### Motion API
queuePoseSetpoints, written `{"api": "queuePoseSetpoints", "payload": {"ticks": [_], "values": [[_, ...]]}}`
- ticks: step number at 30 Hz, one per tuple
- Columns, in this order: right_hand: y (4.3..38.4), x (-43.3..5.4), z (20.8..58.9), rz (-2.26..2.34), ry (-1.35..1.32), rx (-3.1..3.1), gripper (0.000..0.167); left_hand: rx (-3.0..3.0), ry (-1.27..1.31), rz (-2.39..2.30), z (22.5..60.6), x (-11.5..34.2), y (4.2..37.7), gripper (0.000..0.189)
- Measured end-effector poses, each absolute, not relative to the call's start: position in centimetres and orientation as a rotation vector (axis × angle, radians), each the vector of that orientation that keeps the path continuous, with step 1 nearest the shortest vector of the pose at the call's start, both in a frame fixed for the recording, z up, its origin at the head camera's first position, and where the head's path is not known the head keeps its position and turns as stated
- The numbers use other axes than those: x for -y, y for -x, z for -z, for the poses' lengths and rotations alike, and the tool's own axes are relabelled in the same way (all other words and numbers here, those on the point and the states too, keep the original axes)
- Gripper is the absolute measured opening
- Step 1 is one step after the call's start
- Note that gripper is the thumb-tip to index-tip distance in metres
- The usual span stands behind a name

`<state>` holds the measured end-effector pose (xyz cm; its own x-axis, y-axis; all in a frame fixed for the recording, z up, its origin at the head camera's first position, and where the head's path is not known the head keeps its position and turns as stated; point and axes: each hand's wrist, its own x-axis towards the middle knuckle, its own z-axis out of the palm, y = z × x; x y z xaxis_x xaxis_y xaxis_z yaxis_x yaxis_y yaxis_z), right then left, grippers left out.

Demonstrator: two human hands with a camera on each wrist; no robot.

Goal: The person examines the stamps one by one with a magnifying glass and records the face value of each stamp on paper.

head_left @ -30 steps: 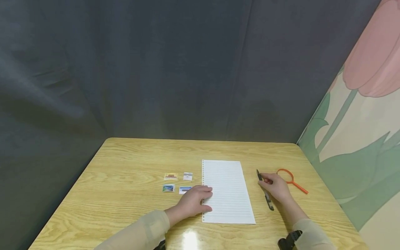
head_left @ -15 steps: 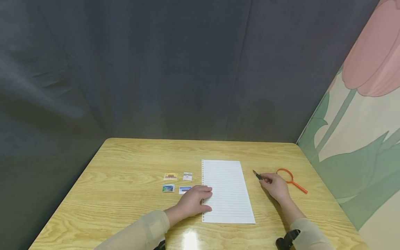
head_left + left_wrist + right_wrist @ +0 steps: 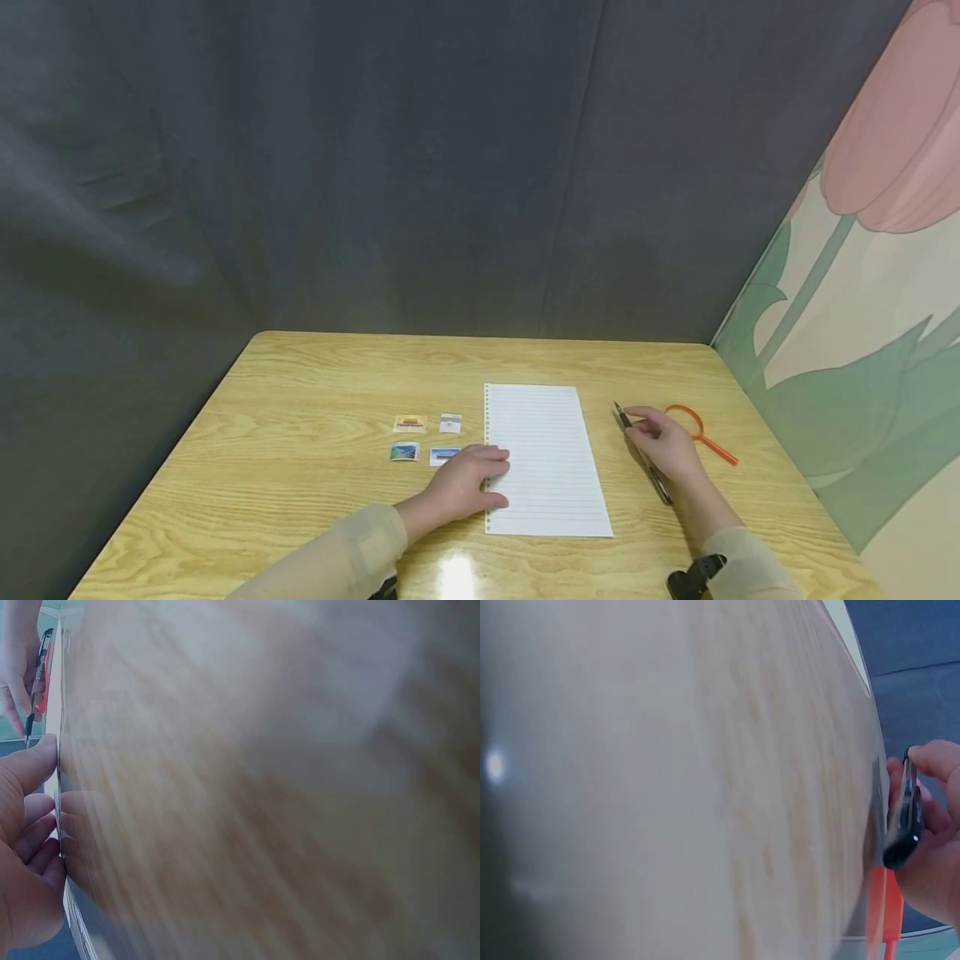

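A lined sheet of white paper (image 3: 543, 458), with punched holes down its left edge, lies flat at the middle of the table. My left hand (image 3: 467, 485) rests over that edge, its fingers and thumb spread on the paper. To the right of the sheet, my right hand (image 3: 663, 443) pinches a dark pen (image 3: 653, 476) near its tip. The tip points away from me and the rear end slants back toward me. In the right wrist view the black rear end of the pen (image 3: 904, 836) faces the camera, with the fingers (image 3: 935, 759) around the barrel.
Several small picture stickers lie left of the paper, among them a yellow one (image 3: 410, 424) and a green-blue one (image 3: 405, 452). An orange magnifying glass (image 3: 718, 451) lies beyond my right hand. A dark curtain (image 3: 480, 208) hangs behind the wooden table (image 3: 300, 467).
My right hand has picked up the pen from the tabletop and its angle has shifted in the fingers, the rear end swinging to the right. My left hand and the paper stay put.
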<state>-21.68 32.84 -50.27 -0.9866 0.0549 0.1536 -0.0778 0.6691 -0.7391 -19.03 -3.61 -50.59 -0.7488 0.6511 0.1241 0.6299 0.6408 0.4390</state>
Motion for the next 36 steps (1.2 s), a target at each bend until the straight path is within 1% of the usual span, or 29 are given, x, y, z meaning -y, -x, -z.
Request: {"api": "queuePoseSetpoints", "payload": {"ticks": [7,12,15,19,22,26,31,36], "values": [[21.5,-32.3,49.4,-1.657,-0.116,2.607,0.035,-2.801,-1.096,-0.715,50.5,3.6,19.0,0.053],[22.0,-31.5,49.3,-2.069,-0.214,2.405,0.041,-2.806,-1.116,-0.714,50.4,3.6,18.9,0.053],[22.3,-30.7,49.2,-2.331,-0.33,2.235,0.039,-2.804,-1.123,-0.719,50.4,3.6,18.9,0.053],[22.3,-29.2,48.7,-2.575,-0.388,2.016,0.037,-2.797,-1.119,-0.721,50.4,3.7,19.0,0.053],[22.4,-27.7,48.4,-2.554,-0.385,1.968,0.038,-2.796,-1.107,-0.717,50.4,3.6,19.0,0.054],[22.9,-26.1,48.9,-2.369,-0.345,2.04,0.04,-2.792,-1.091,-0.716,50.4,3.6,19.0,0.054],[24.1,-24.4,49.7,-2.217,-0.251,2.156,0.038,-2.791,-1.106,-0.71,50.5,3.6,19.1,0.053],[25.4,-22.6,49.8,-2.089,-0.213,2.249,0.035,-2.799,-1.114,-0.701,50.5,3.6,19.2,0.053]]}}
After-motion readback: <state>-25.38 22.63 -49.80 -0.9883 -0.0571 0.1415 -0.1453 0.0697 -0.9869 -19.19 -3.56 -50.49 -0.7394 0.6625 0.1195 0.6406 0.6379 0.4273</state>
